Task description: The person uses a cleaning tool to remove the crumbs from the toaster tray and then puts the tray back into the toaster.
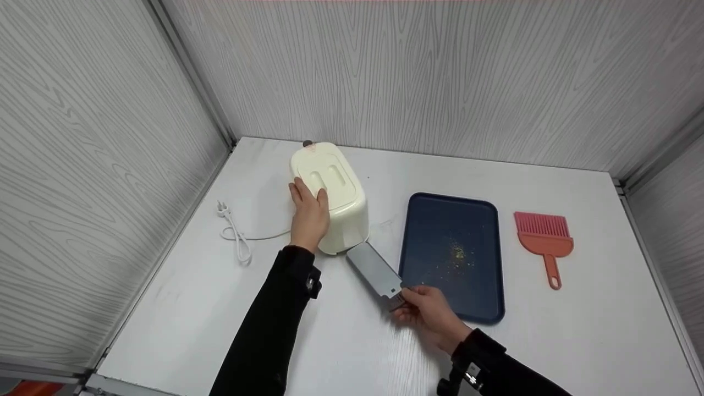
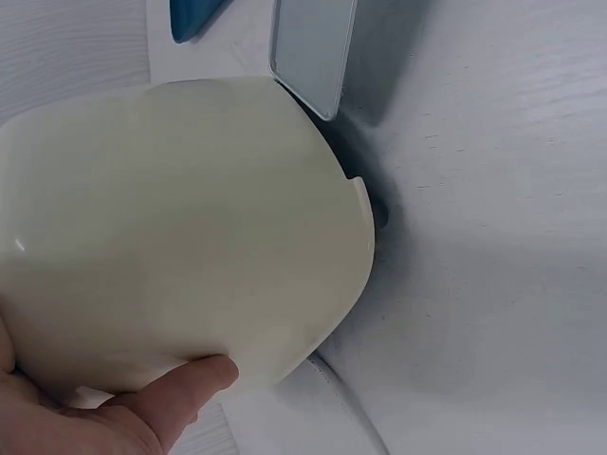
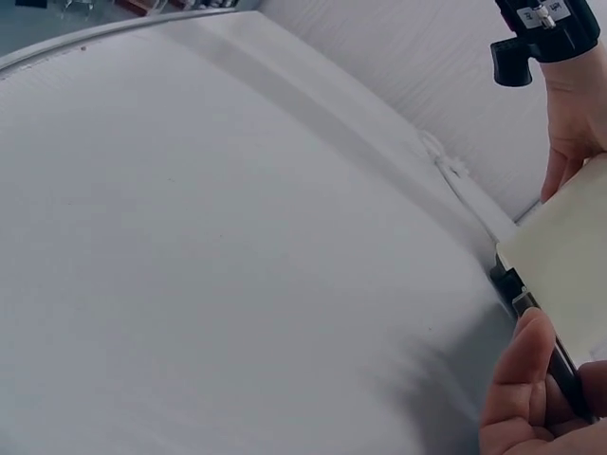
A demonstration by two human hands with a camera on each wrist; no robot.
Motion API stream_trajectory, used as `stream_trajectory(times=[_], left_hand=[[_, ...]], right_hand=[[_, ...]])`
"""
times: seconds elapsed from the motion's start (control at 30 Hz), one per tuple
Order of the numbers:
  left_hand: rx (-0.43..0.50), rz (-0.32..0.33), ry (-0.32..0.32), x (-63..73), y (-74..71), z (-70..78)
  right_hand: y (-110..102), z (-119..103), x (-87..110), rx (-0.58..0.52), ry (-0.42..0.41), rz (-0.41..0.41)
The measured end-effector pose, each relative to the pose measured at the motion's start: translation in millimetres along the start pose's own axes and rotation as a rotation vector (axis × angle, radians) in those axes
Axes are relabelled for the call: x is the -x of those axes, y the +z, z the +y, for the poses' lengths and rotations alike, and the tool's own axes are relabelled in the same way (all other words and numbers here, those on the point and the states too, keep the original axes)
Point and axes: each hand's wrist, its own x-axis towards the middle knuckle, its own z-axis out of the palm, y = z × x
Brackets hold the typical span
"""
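A cream toaster (image 1: 344,228) with a closed lid stands at the back left of the table. My left hand (image 1: 309,217) rests against its left side and upper edge, fingers fairly straight. In the left wrist view, the thumb (image 2: 194,389) lies along the cream shell. My right hand (image 1: 432,316) pinches the near end of a flat grey crumb tray (image 1: 375,268) between thumb and fingers. The crumb tray's far end is right at the toaster's lower front edge. In the right wrist view, the right thumb (image 3: 526,355) presses on the dark end piece.
Right of the crumb tray lies a dark blue serving tray (image 1: 440,220) with yellowish crumbs (image 1: 457,253) on it. Farther right is a red brush (image 1: 545,242). A white power cord with its plug (image 1: 223,209) lies left of the toaster. Panel walls border the table.
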Motion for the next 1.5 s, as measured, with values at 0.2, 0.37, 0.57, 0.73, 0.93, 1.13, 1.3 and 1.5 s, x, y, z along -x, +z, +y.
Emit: stream_trajectory(times=[0.2, 0.37, 0.57, 0.73, 0.93, 1.13, 1.3, 1.5], left_hand=[[-0.008, -0.001, -0.006, -1.2, 0.0, 0.2], [-0.003, 0.002, -0.023, -0.9, -0.2, 0.9], [-0.023, -0.005, -0.046, 0.2, -0.3, 4.1], [-0.029, 0.007, -0.056, 0.4, 0.8, 7.3], [-0.020, 0.020, -0.058, 0.4, 0.5, 8.6], [-0.032, 0.035, -0.068, 0.1, 0.5, 8.7], [-0.029, 0.033, -0.072, 0.3, 2.7, 9.2], [-0.030, 0.019, -0.077, 0.9, 4.4, 10.6]], right_hand=[[4.3, 2.6, -0.3, -0.034, 0.011, -0.021], [7.2, 5.4, -2.5, -0.059, 0.021, -0.025], [9.5, 8.3, -5.1, -0.086, 0.028, -0.011], [12.1, 10.5, -6.3, -0.062, 0.006, -0.027], [16.3, 9.8, -8.0, -0.105, 0.007, -0.035], [20.6, 10.8, -11.8, -0.136, -0.004, -0.057], [26.8, 12.0, -15.4, -0.162, -0.016, -0.024], [33.5, 11.8, -16.3, -0.190, -0.031, -0.001]])
